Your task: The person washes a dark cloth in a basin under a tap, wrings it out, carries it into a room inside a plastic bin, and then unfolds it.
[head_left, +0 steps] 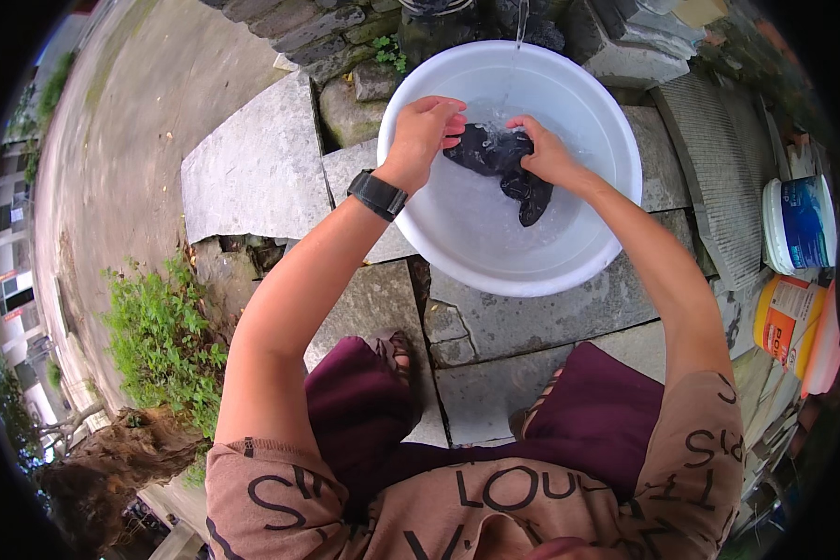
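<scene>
A large white plastic basin [511,280] holds water and a wet black cloth item [500,157] that lies bunched near its middle. My left hand [434,129], with a black-banded watch [376,195] on the wrist, is at the cloth's left end; whether its curled fingers grip the fabric cannot be told. At the cloth's right side is my right hand [544,150], thumb and forefinger apart, the thumb close to or touching the fabric. A thin stream of water [522,24] falls into the basin from above; its source is out of view.
Stone slabs [532,315] lie under the basin, with a rough stone wall [308,28] behind. A ribbed slab [710,168] leans at the right, beside a white-and-blue bucket [798,224] and a yellow bucket [787,322]. Green plants [161,329] grow at the left near a tree trunk [105,469].
</scene>
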`<state>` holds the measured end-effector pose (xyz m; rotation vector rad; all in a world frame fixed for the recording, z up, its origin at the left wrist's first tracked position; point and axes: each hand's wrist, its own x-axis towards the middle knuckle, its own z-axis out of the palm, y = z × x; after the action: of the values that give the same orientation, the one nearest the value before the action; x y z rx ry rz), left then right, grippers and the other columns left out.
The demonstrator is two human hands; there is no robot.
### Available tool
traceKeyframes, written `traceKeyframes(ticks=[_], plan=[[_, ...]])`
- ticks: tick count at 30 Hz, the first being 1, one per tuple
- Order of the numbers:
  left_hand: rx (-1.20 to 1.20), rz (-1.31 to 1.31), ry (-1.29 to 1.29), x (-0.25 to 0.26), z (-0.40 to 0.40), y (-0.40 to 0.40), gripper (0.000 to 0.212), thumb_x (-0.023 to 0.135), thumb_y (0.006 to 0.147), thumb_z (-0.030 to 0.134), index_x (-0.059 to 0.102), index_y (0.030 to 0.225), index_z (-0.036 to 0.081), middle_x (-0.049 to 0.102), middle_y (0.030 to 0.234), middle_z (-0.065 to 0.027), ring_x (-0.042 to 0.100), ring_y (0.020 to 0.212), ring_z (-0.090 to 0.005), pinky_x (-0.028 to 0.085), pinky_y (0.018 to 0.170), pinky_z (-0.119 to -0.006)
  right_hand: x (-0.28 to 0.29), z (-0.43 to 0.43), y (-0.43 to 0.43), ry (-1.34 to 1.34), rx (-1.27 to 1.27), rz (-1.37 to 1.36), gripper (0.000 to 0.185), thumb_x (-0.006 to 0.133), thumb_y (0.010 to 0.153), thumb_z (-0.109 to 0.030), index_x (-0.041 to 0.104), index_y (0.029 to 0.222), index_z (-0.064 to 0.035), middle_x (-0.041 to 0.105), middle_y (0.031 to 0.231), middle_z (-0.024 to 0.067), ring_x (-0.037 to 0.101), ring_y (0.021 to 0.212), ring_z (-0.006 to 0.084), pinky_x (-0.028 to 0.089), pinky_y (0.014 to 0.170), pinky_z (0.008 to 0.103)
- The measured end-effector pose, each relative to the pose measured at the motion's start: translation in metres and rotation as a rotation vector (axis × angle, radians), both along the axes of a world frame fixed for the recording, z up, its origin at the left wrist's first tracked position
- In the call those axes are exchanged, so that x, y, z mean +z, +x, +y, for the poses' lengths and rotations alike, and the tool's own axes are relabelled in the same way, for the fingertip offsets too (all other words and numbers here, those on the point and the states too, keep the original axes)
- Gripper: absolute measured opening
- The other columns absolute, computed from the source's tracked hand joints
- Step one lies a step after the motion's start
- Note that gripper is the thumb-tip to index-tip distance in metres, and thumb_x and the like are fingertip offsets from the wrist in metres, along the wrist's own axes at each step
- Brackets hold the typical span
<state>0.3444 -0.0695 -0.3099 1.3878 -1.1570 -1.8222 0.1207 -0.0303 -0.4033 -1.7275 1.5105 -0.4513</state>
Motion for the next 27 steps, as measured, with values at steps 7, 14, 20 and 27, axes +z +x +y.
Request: traceKeyframes(ticks=[7, 14, 20, 27], plan=[[-0.033, 0.375, -0.11, -0.004, 0.005, -0.041, 0.063, 0.036, 0.09, 0.057, 0.056, 0.112, 0.001, 0.059, 0.107, -0.0095, 0.054, 0.102, -0.0179, 0.041, 0.09, -0.031, 0.146, 0.007, 0.021, 0.148, -0.106, -0.978, 0.052, 0.05, 0.067, 0.002, 0.046, 0.119, -0.0037, 0.055, 0.086, 0.0037, 0.052, 0.077, 0.0098, 0.043, 0.074, 0.0228], [-0.023, 0.707, -0.043, 0.015, 0.031, -0.069, 0.059, 0.049, 0.088, 0.051, 0.047, 0.119, 0.001, 0.058, 0.097, -0.005, 0.057, 0.083, -0.0129, 0.047, 0.078, -0.027, 0.15, -0.009, 0.021, 0.021, -0.527, -1.5, 0.045, 0.055, 0.075, -0.003, 0.047, 0.12, -0.0054, 0.054, 0.089, 0.0083, 0.053, 0.088, 0.017, 0.044, 0.082, 0.0295], [-0.121, 0.654, 0.276, 0.007, 0.05, -0.069, 0.05, 0.064, 0.082, 0.027, 0.044, 0.121, 0.004, 0.056, 0.105, -0.0108, 0.061, 0.085, -0.0206, 0.053, 0.074, -0.036, 0.128, -0.031, -0.005, 0.498, -0.394, -1.311, 0.032, 0.054, 0.083, -0.014, 0.048, 0.114, -0.0061, 0.054, 0.086, 0.0125, 0.054, 0.084, 0.0213, 0.047, 0.079, 0.0313], [0.017, 1.008, 0.549, 0.024, 0.067, -0.074, 0.043, 0.063, 0.079, 0.019, 0.047, 0.116, 0.004, 0.059, 0.094, -0.0125, 0.061, 0.085, -0.0226, 0.053, 0.075, -0.038, 0.099, -0.022, -0.078, 0.299, -0.315, -0.748, 0.039, 0.053, 0.09, -0.031, 0.052, 0.123, -0.0105, 0.059, 0.094, 0.0039, 0.055, 0.087, 0.0101, 0.043, 0.075, 0.0214]])
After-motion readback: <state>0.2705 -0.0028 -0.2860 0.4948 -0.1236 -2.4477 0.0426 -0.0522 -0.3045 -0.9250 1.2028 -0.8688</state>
